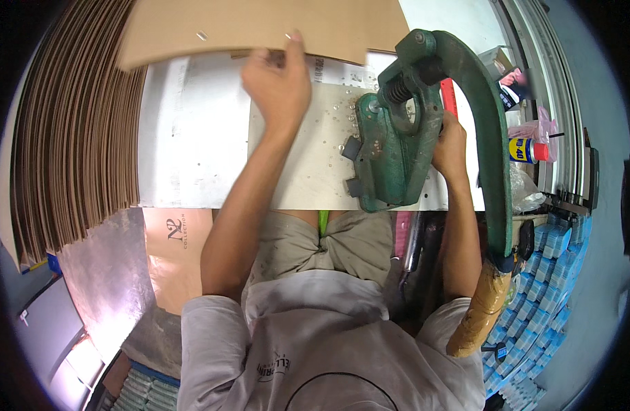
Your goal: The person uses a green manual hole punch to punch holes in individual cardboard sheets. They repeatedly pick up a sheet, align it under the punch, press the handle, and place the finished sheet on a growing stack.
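Observation:
My left hand (pixel 281 89) is at the near edge of a large brown cardboard sheet (pixel 246 27) at the far side of the table. Its thumb lies on the sheet, beside a small slot, and the other fingers curl at the edge. The sheet is slightly blurred. To the right stands a green hand press (pixel 404 137) with a spring and a long curved lever, whose end is wrapped in brown tape (pixel 483 312). Behind the press body is my right hand (pixel 452 151); its fingers are mostly hidden, so what they hold does not show.
A tall stack of brown cardboard (pixel 82 130) fills the left side. Small clear bits (pixel 339 106) lie beside the press on a beige board (pixel 294 171). A red ruler (pixel 448 98), a blue-and-yellow spray can (pixel 524 150) and plastic bags (pixel 526 190) are at the right.

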The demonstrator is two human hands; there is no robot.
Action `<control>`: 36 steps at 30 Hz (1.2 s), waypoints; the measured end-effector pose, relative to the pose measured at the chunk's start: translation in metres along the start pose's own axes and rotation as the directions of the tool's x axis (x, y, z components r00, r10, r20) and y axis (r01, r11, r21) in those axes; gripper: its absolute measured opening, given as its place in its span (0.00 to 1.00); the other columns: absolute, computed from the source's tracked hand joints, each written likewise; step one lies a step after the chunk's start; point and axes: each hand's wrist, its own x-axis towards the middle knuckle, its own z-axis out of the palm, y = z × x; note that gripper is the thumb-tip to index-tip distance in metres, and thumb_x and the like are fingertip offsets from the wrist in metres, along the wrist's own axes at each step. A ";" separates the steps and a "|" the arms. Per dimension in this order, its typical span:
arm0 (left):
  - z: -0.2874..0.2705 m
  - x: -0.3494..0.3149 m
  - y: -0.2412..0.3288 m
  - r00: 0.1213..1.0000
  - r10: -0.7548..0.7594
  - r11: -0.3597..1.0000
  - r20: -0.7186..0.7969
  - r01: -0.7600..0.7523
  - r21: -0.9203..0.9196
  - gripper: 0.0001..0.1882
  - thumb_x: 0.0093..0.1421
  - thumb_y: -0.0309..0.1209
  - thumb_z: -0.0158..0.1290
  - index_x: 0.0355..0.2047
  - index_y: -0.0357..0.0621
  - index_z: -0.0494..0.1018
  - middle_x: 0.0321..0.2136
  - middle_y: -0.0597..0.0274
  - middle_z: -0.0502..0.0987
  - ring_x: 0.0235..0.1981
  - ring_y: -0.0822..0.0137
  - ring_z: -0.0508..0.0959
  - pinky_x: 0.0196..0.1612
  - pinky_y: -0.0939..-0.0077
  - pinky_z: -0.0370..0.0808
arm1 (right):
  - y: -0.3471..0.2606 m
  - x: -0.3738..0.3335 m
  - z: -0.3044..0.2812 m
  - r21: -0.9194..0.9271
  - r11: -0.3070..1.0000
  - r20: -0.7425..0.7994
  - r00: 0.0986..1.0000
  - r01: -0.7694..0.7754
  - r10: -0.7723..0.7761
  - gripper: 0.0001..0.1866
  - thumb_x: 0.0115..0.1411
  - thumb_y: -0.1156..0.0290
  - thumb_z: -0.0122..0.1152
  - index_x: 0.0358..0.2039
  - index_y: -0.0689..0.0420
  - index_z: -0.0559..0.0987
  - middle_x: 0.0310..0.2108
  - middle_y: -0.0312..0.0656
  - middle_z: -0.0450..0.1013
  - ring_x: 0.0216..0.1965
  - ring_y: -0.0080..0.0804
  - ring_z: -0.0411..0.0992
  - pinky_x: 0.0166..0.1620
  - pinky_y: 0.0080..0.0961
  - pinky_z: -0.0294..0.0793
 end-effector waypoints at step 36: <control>-0.009 -0.013 0.013 0.517 0.141 0.637 0.844 -0.700 0.322 0.15 0.54 0.29 0.61 0.42 0.42 0.83 0.43 0.59 0.82 0.45 0.53 0.78 0.49 0.60 0.79 | -0.045 0.030 0.022 0.852 0.249 0.406 0.882 -0.460 0.242 0.13 0.68 0.72 0.57 0.43 0.69 0.82 0.37 0.46 0.82 0.33 0.31 0.81 0.36 0.28 0.83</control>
